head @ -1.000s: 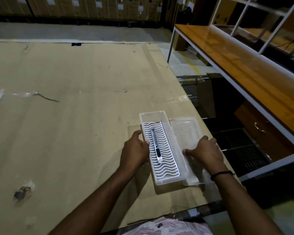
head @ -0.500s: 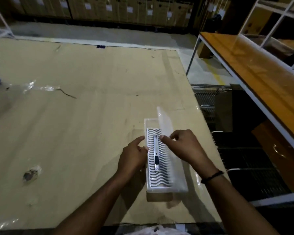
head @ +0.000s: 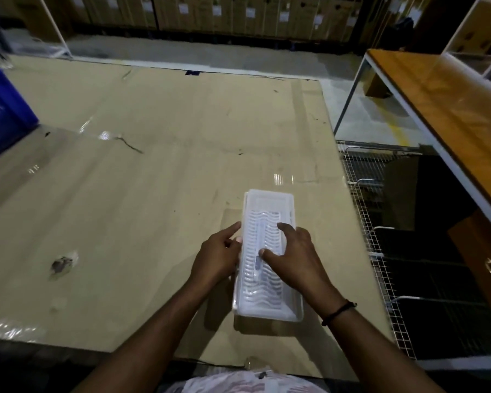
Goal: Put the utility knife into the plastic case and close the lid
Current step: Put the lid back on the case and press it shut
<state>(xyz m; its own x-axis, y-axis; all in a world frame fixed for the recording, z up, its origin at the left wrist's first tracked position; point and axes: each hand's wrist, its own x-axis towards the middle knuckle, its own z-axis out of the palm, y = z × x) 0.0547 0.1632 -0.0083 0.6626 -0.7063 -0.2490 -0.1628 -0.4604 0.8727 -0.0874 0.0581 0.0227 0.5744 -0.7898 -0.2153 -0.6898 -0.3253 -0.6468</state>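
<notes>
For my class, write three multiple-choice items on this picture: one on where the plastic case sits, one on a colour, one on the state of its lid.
1. Where does the plastic case lie on the cardboard-covered table?
A. near the front right part
B. at the far left corner
C. in the middle of the far edge

2. What colour is the crate at the left edge of the table?
A. red
B. blue
C. green

3. How is the lid of the case?
A. standing upright
B. lying flat beside the case
C. down over the case

Answers:
1 A, the case sits close to the person and toward the table's right edge.
2 B, the crate is plainly blue.
3 C, the utility knife shows only through the clear lid, with the right hand resting on top and the left hand at the case's left side.
</notes>
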